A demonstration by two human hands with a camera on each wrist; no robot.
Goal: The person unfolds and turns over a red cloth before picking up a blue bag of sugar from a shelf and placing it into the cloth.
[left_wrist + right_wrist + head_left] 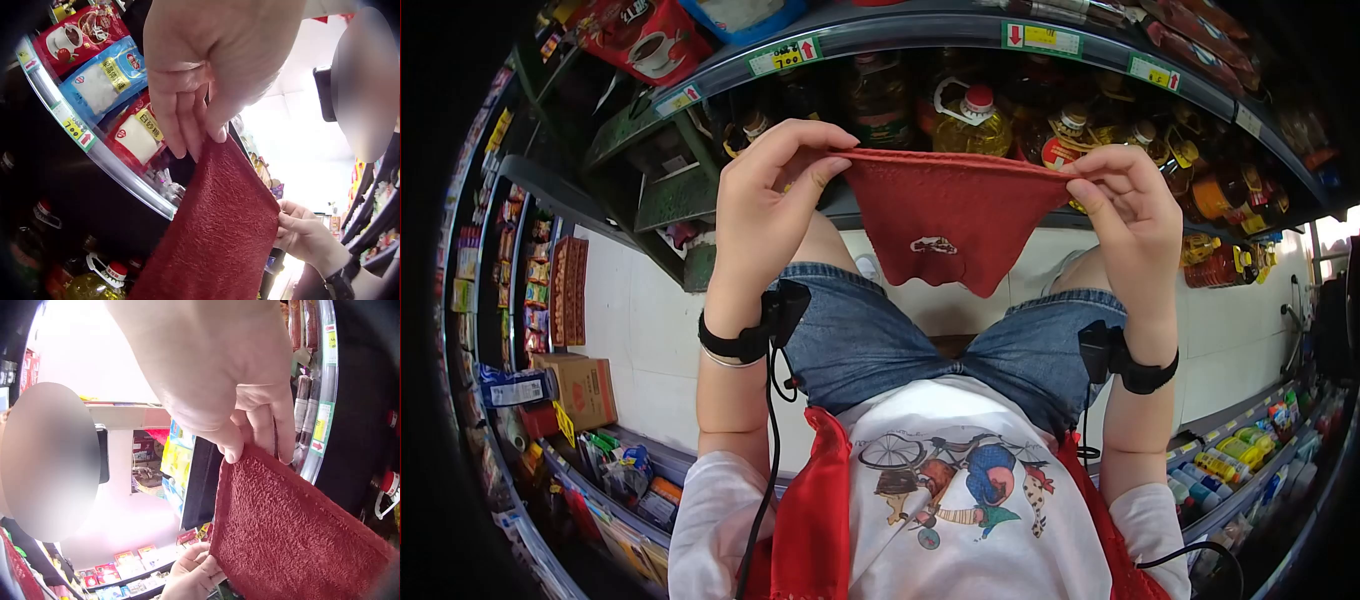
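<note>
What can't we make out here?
Pale patch on the red cloth: head view, too small to identify.
Base of the white-handled, red-capped bottle: head view, hidden behind cloth.
Red cloth's lower edge: both wrist views, cut off at bottom.
Writing on the rightmost arrowed price tag: head view, too small.

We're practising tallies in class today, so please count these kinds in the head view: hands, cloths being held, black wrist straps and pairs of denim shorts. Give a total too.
Left hand and right hand: 2
Red cloth: 1
Left wrist strap and right wrist strap: 2
Denim shorts: 1 pair
Total: 6, with the pair counted once
</note>
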